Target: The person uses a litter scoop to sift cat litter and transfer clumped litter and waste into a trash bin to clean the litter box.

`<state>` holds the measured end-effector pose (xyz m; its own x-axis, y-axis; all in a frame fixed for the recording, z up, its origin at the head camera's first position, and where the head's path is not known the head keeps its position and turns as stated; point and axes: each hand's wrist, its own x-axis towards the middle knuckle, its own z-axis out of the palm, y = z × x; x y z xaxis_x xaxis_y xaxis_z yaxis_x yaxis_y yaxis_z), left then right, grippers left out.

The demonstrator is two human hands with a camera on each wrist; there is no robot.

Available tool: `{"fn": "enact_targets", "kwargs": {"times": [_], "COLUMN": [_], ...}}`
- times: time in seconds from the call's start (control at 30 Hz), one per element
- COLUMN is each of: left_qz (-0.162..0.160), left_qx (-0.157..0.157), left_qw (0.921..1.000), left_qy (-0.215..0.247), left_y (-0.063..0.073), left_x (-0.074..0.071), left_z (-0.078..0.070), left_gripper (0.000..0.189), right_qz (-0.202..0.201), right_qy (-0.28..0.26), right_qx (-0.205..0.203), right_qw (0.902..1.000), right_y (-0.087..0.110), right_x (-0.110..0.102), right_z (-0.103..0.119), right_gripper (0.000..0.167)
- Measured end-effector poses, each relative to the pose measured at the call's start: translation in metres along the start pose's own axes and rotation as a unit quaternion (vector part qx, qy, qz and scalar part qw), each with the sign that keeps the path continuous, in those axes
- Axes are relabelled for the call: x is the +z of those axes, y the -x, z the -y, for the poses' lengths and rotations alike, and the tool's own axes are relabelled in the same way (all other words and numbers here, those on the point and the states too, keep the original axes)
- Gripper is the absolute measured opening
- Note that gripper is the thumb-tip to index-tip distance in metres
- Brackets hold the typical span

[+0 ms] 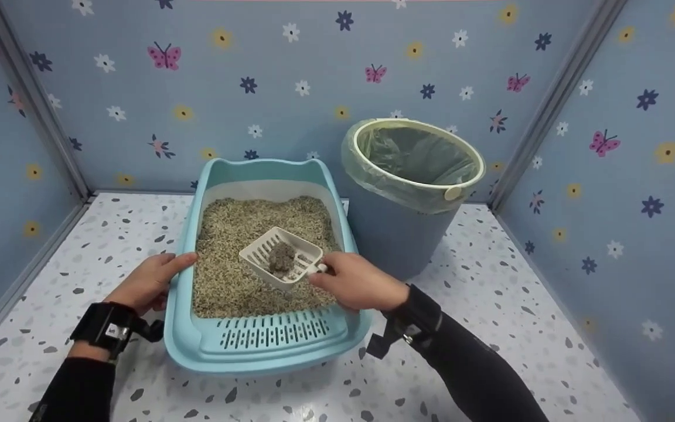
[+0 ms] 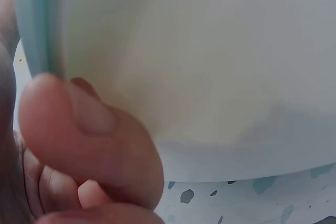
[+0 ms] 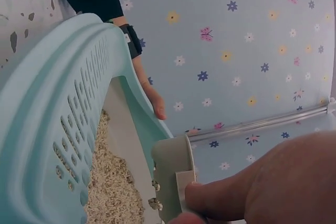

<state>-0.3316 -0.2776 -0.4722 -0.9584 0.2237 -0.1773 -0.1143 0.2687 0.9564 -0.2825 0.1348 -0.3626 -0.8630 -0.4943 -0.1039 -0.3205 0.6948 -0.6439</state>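
Note:
A light-blue litter box (image 1: 255,356) with a slotted front ledge holds grainy tan litter (image 1: 238,234). My left hand (image 1: 147,281) grips its left rim, thumb on top and fingers curled beneath the edge; the left wrist view shows these fingers (image 2: 105,145) close up against the box's pale underside. In my right hand (image 1: 364,282) is the handle of a cream litter scoop (image 1: 270,278), held above the litter near the box's right side. One grey-brown litter clump (image 1: 282,258) sits on the scoop's slotted floor. Small bits of litter cling to the scoop (image 3: 173,174) in the right wrist view.
A blue-grey trash bin (image 1: 405,234) stands just right of the litter box, lined with a translucent bag (image 1: 361,170) under a cream ring. Flower-patterned wall panels (image 1: 290,70) close off the back and both sides. The floor (image 1: 490,340) is white with grey speckles.

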Motion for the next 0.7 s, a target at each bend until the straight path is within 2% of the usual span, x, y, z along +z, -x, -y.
{"fn": "enact_targets", "kwargs": {"times": [0.1,0.2,0.4,0.53,0.7], "left_qz": [-0.001,-0.003,-0.003,-0.007,-0.008], "left_qx": [0.000,0.001,-0.005,-0.002,-0.001], "left_qw": [1.0000,1.0000,0.9999,0.9999,0.9999], "left_qy": [-0.006,0.006,0.013,0.011,0.010], "left_y": [0.004,0.005,0.004,0.004,0.004], "left_x": [-0.003,0.002,0.002,0.001,-0.001], "left_z": [-0.003,0.004,0.004,0.003,0.002], "left_gripper": [0.067,0.067,0.067,0.066,0.066], "right_qz": [0.003,0.013,0.011,0.001,-0.024], "right_qy": [-0.003,0.002,0.014,0.034,0.072], "right_qx": [0.000,0.013,0.013,0.003,-0.010], "right_qw": [1.0000,0.9998,0.9998,0.9994,0.9970], "right_y": [-0.001,0.001,-0.001,0.000,0.000], "right_x": [-0.001,-0.004,-0.017,-0.035,-0.071], "right_z": [0.002,0.001,0.007,0.016,0.034], "right_gripper": [0.022,0.021,0.023,0.025,0.028]}}
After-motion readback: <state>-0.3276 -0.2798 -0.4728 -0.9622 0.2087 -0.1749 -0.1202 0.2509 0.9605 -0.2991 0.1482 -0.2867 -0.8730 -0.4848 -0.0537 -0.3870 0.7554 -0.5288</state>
